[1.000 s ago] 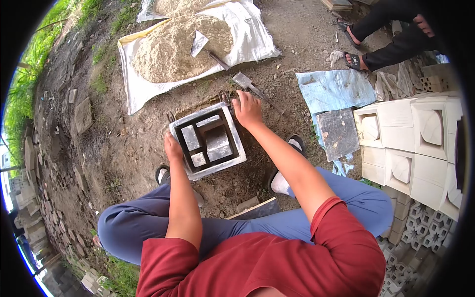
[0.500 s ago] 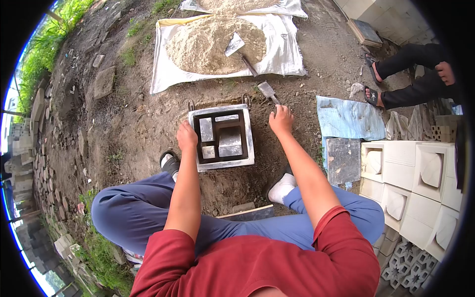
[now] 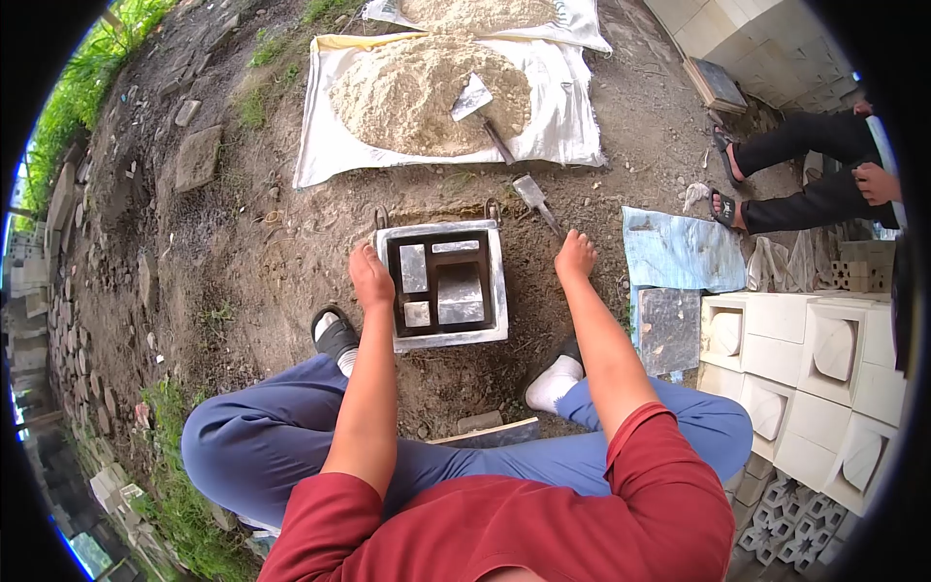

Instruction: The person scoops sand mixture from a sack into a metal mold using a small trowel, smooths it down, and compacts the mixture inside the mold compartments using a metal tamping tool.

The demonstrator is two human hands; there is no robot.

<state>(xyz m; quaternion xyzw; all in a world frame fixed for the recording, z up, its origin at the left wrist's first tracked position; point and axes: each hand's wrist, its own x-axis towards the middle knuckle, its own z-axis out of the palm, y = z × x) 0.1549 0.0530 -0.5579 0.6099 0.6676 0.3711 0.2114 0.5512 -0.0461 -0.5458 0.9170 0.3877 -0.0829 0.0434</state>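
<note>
A square metal mould (image 3: pixel 499 291) with raised blocks inside stands on the dirt in front of me. My left hand (image 3: pixel 371 278) is open at the mould's left wall, its fingers stretched along the side. To the right, a small trowel (image 3: pixel 532 194) lies on the ground, its handle pointing toward me. Just beside the handle's end is my right hand (image 3: pixel 577 255), fingers loosely bent and apart from the handle; the fingertips are partly hidden.
Beyond the mould, a sandy heap (image 3: pixel 417 92) with a larger trowel (image 3: pixel 472 98) lies on a white sheet (image 3: pixel 572 116). At right are a blue sheet (image 3: pixel 679 247), a dark board (image 3: pixel 669 330) and stacked pale blocks (image 3: pixel 776 320). Another person's sandalled feet (image 3: pixel 725 209) are at upper right.
My right hand has shifted right, away from the trowel handle, and more of the handle shows. The left hand stays by the mould's side. The whole view has moved slightly.
</note>
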